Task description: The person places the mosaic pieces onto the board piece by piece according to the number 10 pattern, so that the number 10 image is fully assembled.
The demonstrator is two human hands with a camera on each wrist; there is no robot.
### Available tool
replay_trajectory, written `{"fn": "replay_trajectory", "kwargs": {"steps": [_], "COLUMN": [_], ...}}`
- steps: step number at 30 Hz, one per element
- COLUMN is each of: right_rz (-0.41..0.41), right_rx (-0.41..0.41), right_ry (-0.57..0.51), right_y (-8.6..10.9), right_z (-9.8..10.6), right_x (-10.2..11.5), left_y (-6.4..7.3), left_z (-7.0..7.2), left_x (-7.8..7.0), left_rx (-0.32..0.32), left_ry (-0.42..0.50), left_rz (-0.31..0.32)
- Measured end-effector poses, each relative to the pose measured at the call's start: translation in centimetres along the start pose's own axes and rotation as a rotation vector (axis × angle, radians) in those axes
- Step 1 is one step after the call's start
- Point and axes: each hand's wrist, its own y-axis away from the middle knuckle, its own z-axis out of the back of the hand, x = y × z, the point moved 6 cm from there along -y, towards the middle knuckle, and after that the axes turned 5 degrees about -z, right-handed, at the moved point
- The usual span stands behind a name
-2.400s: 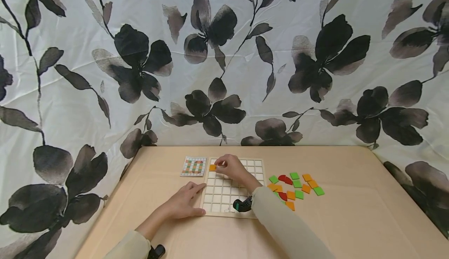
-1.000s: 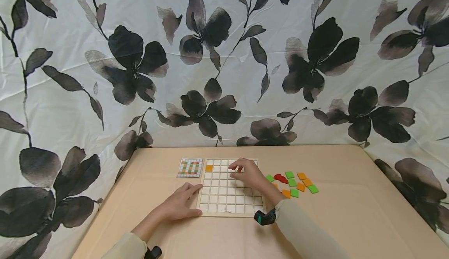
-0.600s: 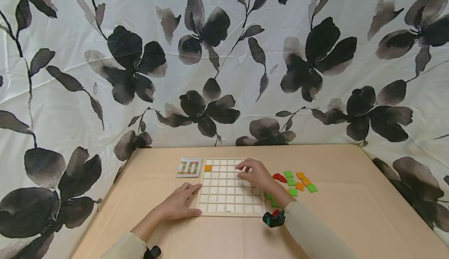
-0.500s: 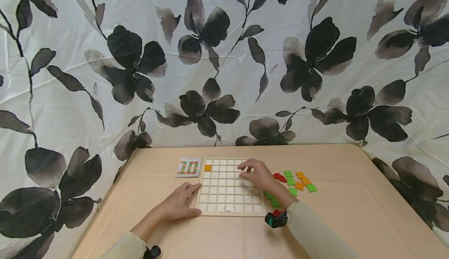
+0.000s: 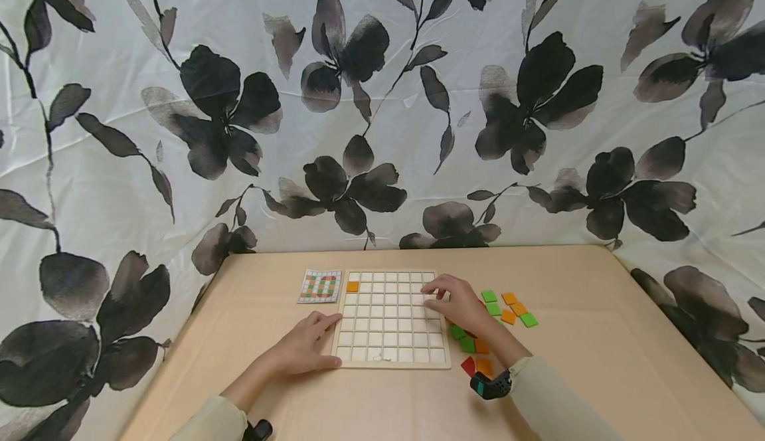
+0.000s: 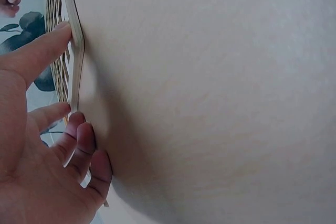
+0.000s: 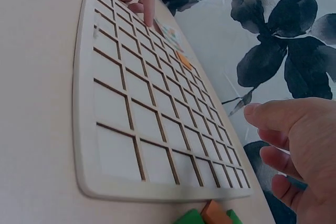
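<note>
A pale wooden board (image 5: 388, 364) divided into square cells lies on the table. One orange square tile (image 5: 353, 287) sits in a cell near its upper left corner; in the right wrist view that orange tile (image 7: 184, 60) is at the far side. My left hand (image 5: 307, 345) rests beside the board, thumb and index fingertip touching its left edge; the left wrist view shows this hand (image 6: 47, 145) with its other fingers loosely bent. My right hand (image 5: 459, 303) hovers over the board's right edge. Its fingers are relaxed, with nothing between them, as the right wrist view shows the hand (image 7: 299, 145).
A small card (image 5: 319, 286) with a coloured grid pattern lies left of the board. Right of it are scattered green tiles (image 5: 489, 296), orange tiles (image 5: 509, 298) and red pieces (image 5: 469, 365), partly hidden by the right arm. A floral cloth (image 5: 358, 109) hangs behind the table.
My right hand has let go of the orange tile in the board's upper left and moved right across the board toward the loose tiles. My left hand has stayed at the board's edge.
</note>
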Motion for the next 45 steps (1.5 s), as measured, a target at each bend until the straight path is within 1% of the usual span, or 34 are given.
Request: {"fn": "replay_trajectory", "kwargs": {"steps": [6,13,16,23,29,33,38,45], "right_rz": [-0.021,-0.041,-0.068,-0.164,-0.200,-0.206,-0.181,-0.136], "right_rx": [-0.010,-0.020,-0.021,-0.023,-0.044,-0.067,-0.089,-0.113], "right_ry": [-0.008,0.001,0.002,0.023,0.056,0.090,0.124,0.139], "right_y": [1.0,2.3,2.8,3.9,5.0,5.8,6.5,7.3], "right_z": [1.0,2.1,2.4,3.2,4.5,5.4,6.1,6.7], "right_x": [-1.4,-2.5,-2.9,-4.2,-5.4,-6.1,-6.9,-7.8], "left_y": [-0.1,-0.1,-0.1,-0.1,-0.3,-0.3,-0.2,-0.2], "left_z": [0.1,0.2,0.1,-0.2,-0.2,-0.1,0.0,0.0], "left_x": [-0.2,-0.4,-0.4,-0.1,0.0,-0.1,-0.2,-0.2], "left_rx": [0.004,0.004,0.004,0.008,0.007,0.007,0.010,0.011], "left_ry": [0.002,-0.002,0.001,-0.003,-0.008,-0.004,-0.002,-0.002], "left_rz": [0.007,-0.010,-0.008,0.001,-0.005,-0.004,-0.003,-0.003]}}
